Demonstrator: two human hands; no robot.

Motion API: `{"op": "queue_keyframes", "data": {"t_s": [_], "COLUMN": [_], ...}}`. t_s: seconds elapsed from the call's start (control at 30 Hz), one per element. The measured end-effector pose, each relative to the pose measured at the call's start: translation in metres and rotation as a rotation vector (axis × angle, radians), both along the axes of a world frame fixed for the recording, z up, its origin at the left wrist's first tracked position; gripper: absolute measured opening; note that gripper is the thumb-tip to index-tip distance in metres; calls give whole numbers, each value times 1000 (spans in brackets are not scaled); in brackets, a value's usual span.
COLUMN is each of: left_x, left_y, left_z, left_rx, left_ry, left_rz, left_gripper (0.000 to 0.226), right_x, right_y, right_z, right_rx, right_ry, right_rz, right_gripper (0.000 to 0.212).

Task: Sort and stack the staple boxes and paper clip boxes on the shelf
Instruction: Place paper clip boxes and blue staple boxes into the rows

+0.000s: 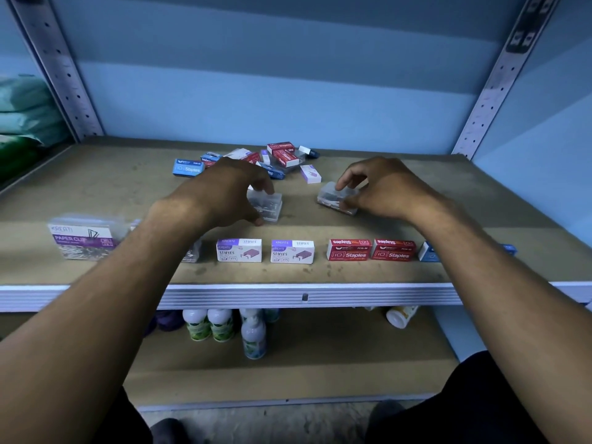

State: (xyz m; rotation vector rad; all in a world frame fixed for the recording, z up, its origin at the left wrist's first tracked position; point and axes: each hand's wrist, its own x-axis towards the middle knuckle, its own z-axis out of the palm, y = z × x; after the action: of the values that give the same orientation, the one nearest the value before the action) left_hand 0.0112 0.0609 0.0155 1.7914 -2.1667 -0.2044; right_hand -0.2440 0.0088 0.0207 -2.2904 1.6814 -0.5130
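Hands (224,193) (381,190) grasp clear boxes (269,205) (336,200)

"PAPER CLIP" on clear box (85,240); "KREATE STAPLES" on white boxes (239,250); "10 Staples" on red boxes (349,250).

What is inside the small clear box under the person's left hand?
Through the clear box a tangle of metal clips shows. The left hand covers part of the box, so how full it is cannot be seen.

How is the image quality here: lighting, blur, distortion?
Head view: dim, bluish light; wide-angle bending of the shelf uprights; front staple boxes print readable; back pile soft; left hand and right hand slightly blurred on clear boxes.
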Motion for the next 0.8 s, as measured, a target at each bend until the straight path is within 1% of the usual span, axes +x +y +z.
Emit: {"op": "queue_keyframes", "data": {"t_s": [0.13,0.23,0.33,0.4,0.53,0.63,0.8], "left_x": [0,-4,-10,-12,-11,-11,-11], "left_y": [1,4,7,8,6,5,2], "left_z": [1,4,8,9,5,4,3], "left_rx": [-16,43,100,133,162,181,124], "left_ry": [-65,-95,-120,-103,-41,-9,19], "left_rz": [-33,-38,-64,-84,-106,-100,-93], "left_gripper": [39,34,32,32,33,36,37], "right_x": [-3,-5,-6,-5,-6,-6,-6], "right_y": [1,3,6,11,16,16,17], "right_z": [2,2,-1,0,1,1,2], "right_rx": [-10,15,175,282,333,309,291], "right_ry": [-95,-175,-362,-464,-444,-382,-337], "right_rz": [7,14,34,32,41,28,31], "right_gripper": [12,14,18,20,26,30,30]}}
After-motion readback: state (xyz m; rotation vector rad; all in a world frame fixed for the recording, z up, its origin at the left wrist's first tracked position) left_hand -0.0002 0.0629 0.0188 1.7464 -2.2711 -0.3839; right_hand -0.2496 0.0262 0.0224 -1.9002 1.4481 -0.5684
